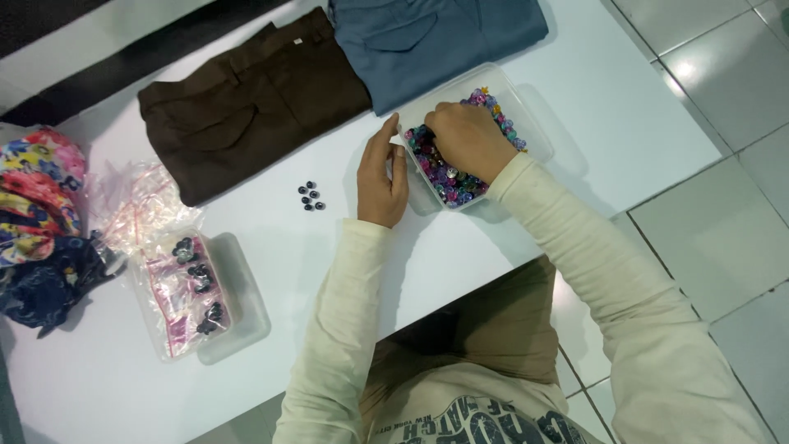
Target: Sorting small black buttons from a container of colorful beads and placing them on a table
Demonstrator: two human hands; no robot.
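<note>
Cream sleeves nearest us. Our left hand rests flat, bracing the clear bead tub; our right hand digs inside, fingers curled among coloured beads, grip unclear.

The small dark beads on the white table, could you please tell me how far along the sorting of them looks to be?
Done: a small cluster of dark beads lies on the table, and more sit bagged in the left container. In hand: the right hand digs in the mixed beads of the clear tray, which the left hand steadies. Left: the tray looks nearly full.
</note>
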